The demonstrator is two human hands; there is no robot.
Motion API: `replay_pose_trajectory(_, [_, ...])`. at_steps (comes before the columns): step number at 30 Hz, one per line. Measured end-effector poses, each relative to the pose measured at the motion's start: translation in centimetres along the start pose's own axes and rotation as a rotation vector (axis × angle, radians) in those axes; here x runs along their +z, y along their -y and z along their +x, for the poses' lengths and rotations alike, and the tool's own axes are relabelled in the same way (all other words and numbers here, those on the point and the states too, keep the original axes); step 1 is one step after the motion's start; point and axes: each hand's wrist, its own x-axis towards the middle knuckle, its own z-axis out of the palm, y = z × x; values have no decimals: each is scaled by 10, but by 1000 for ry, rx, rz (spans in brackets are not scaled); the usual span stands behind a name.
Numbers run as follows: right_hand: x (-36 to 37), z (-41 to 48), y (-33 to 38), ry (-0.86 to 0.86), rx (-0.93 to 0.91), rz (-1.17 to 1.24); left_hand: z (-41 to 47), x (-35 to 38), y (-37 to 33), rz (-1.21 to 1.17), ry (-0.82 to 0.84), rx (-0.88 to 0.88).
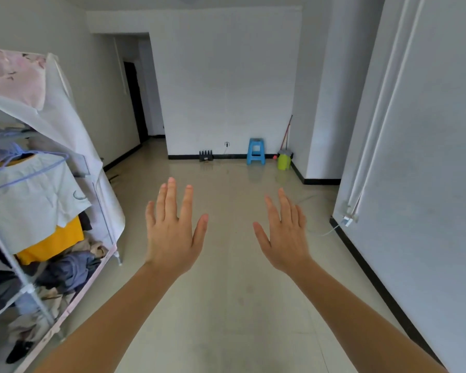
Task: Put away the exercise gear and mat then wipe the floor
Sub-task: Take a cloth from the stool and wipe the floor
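**Empty hands, no mat**

The left hand [172,234] and right hand [285,239] hover, fingers spread wide, holding nothing. No mat or gear shows on the floor [226,313]. A loose cable [322,234] by the right wall could trip anyone heading for the corner mop [286,131] and green bucket [284,160]; a fabric wardrobe [65,146] crowds the left.

I see the floor [226,305]: pale, glossy tile, faintly smudged close to me. In its far right corner a lime-green mop bucket [284,160] stands upright by the wall, and a red-handled mop [286,133] leans above it.
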Motion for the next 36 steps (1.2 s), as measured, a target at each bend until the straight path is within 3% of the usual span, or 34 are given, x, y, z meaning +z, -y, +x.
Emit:
replay_pose_trajectory(9, [106, 223, -33, -62, 93, -35, 223, 152, 69, -21, 7, 95])
replay_pose_trajectory(19, [294, 468, -146, -80, 173, -56, 458, 400, 91, -29, 43, 146])
replay_pose_trajectory(24, [361, 622, -186, -62, 226, -36, 588, 490, 118, 29, 65, 153])
replay_pose_trajectory(30, [445, 771, -202, -71, 116, -45, 710, 592, 169, -12, 19, 91])
replay_pose_trajectory(36, [581, 940, -229, -53, 50, -92, 847, 742, 231, -40, -17, 47])
